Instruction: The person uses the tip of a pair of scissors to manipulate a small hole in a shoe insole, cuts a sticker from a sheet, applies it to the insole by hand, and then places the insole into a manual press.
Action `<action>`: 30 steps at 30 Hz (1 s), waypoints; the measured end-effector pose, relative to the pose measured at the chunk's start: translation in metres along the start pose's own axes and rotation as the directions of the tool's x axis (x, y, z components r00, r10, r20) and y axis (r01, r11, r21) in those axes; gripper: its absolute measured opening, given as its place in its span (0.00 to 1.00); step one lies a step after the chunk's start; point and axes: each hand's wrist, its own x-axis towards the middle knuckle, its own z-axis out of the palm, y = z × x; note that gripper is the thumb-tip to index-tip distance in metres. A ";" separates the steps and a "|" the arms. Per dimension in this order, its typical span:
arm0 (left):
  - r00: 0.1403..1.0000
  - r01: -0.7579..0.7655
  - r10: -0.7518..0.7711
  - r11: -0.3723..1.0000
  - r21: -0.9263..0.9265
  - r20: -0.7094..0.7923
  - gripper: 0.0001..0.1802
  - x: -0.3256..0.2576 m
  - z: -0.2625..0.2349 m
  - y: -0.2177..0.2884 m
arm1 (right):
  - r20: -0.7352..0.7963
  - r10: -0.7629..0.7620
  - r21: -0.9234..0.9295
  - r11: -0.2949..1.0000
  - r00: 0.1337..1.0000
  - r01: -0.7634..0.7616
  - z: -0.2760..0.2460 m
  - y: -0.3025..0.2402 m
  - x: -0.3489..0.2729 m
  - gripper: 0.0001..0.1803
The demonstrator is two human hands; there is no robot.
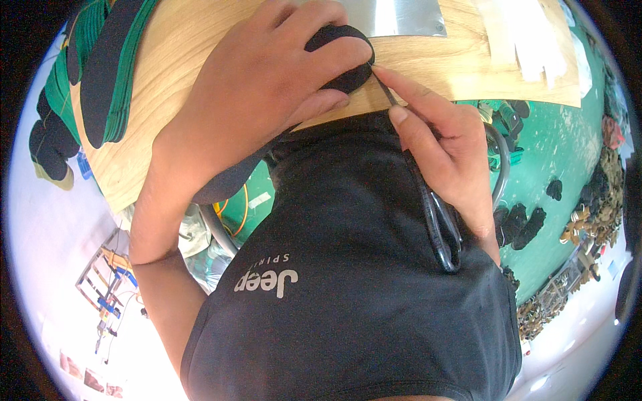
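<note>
At the top middle, over the near edge of the wooden table (428, 67), my left hand (261, 87) is closed on a black sock (348, 81). The sock's rounded end bulges between the fingers. Dark fabric reappears below my left wrist, apparently the same sock. Just right of it, my right hand (441, 134) pinches a slim metal tool with a glossy black looped handle (441, 234). Its thin tip meets the sock's edge beside my left fingers. The handle hangs down against my black shirt. Whether the tool is a pair of scissors is hard to make out.
Black and green socks (117, 73) lie stacked at the table's left edge, some hanging over. A metal plate (408, 17) is set on the tabletop at the far side. Dark socks (521, 224) lie on the green floor at right, near larger piles. A curved grey tube (500, 160) stands below the table.
</note>
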 end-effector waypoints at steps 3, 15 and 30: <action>0.998 0.006 -0.007 1.000 0.026 0.056 0.15 0.003 -0.010 0.008 | -0.010 0.006 -0.014 1.000 1.000 -0.006 0.001 0.001 -0.001 0.21; 0.999 0.030 -0.027 0.996 -0.082 0.041 0.15 0.002 -0.013 0.005 | 0.015 0.039 -0.027 0.999 0.999 -0.039 -0.001 -0.003 -0.001 0.20; 0.993 0.071 -0.078 0.993 -0.092 -0.086 0.15 -0.007 0.001 0.011 | 0.013 0.012 -0.007 1.000 1.000 -0.012 -0.001 -0.003 0.000 0.20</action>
